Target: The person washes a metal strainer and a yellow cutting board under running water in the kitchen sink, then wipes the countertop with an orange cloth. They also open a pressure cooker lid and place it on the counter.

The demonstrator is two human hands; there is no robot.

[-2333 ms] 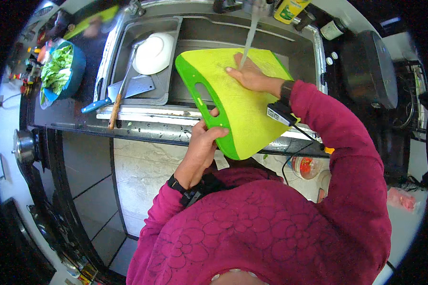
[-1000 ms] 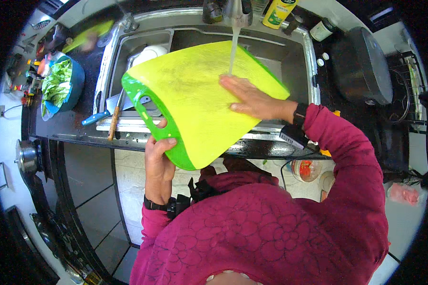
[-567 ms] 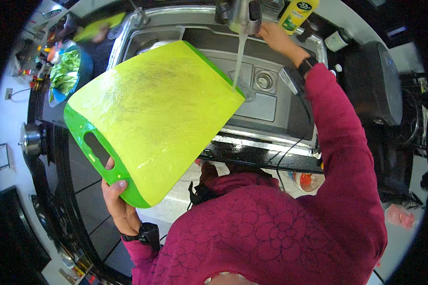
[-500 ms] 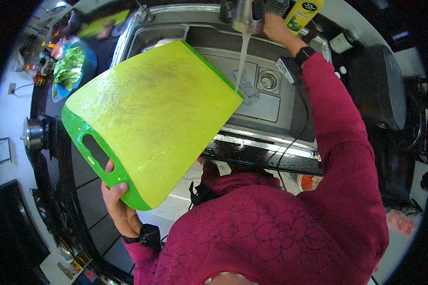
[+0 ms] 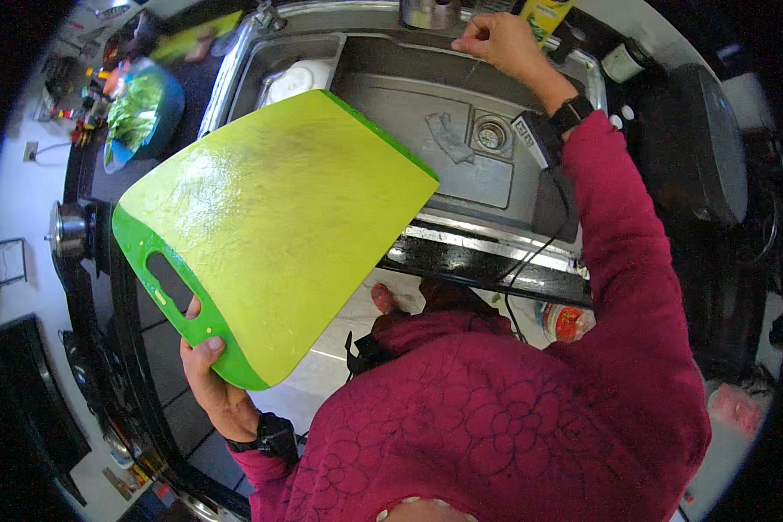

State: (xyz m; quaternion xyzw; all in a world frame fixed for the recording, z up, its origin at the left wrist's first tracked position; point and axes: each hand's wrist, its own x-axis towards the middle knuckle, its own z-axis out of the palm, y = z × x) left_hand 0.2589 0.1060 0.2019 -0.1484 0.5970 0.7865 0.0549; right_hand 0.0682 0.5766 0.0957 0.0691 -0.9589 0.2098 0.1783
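My left hand grips a yellow-green cutting board by the green handle end, thumb on the front and a fingertip showing through the handle slot. The board is tilted, wet and shiny, with knife marks across its face; its far corner reaches over the sink. Above the sink's far side is my right hand, its thumb and fingers drawn together in a pinch with no object visible in them. Near its fingertips stands the metal faucet, with no stream coming out. A grey cloth lies in the basin beside the drain.
A white dish sits in the sink's left compartment. Leafy greens fill a blue bowl on the left counter. At the back right stand a yellow bottle and a jar. A black cable hangs over the sink's front edge.
The running water has stopped. My right hand has come away from the faucet, back and slightly lower. The cutting board has shifted slightly, uncovering the white dish; my left hand keeps its grip.
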